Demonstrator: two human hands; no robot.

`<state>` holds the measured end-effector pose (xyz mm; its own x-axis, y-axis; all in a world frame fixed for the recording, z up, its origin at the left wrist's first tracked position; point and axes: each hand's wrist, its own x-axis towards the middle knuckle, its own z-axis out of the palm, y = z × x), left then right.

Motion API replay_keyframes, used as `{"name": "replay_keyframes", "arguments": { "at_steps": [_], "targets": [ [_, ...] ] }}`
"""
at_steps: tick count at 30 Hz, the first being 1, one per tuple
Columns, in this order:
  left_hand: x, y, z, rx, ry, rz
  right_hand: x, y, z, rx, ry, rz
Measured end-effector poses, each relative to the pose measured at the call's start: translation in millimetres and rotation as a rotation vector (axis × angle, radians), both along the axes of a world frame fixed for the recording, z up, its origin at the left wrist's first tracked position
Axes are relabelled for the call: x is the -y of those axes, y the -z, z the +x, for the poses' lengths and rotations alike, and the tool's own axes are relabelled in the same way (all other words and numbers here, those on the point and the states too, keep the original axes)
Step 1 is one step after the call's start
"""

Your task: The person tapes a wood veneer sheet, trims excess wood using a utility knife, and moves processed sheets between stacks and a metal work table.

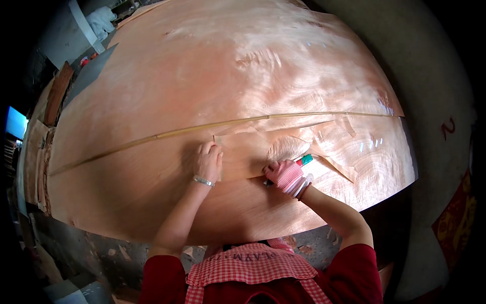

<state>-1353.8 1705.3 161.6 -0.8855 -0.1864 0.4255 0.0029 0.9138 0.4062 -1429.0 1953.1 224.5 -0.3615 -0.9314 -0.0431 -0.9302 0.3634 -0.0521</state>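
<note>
A broad sheet of thin pinkish wood veneer point(152, 66) is spread in front of me. On it, near my side, lies a loose veneer strip point(245, 152) with torn, curled pieces at its right end. My left hand point(208, 161), bare, rests on the strip's left end with its fingertips down and nothing held. My right hand point(284, 175), in a pink and white glove, is closed around a tool with a green and red handle point(305, 160). The tool's dark front end points at the strip's near edge and is mostly hidden by the glove.
A long thin bamboo stick point(217, 123) crosses the sheet beyond my hands. A curled veneer scrap point(334, 164) lies right of my right hand. Stacked rough veneer pieces point(43, 167) stand along the left edge. A pale wall point(425, 101) rises at the right. Scraps litter the floor point(114, 248).
</note>
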Motion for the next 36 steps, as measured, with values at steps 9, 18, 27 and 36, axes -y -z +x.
{"name": "replay_keyframes", "arguments": {
  "at_steps": [9,18,27,36],
  "targets": [
    [3,26,4,0.018,-0.028,-0.190,5,-51,7,0.417,0.344,-0.149],
    [3,28,3,0.105,-0.026,-0.024,102,-25,-1,0.652,0.683,0.181],
    [7,37,6,0.093,0.003,-0.099,167,40,-6,0.418,0.359,0.368],
    [13,32,0,0.173,0.015,0.041,122,48,38,0.614,0.809,0.263]
  ]
}}
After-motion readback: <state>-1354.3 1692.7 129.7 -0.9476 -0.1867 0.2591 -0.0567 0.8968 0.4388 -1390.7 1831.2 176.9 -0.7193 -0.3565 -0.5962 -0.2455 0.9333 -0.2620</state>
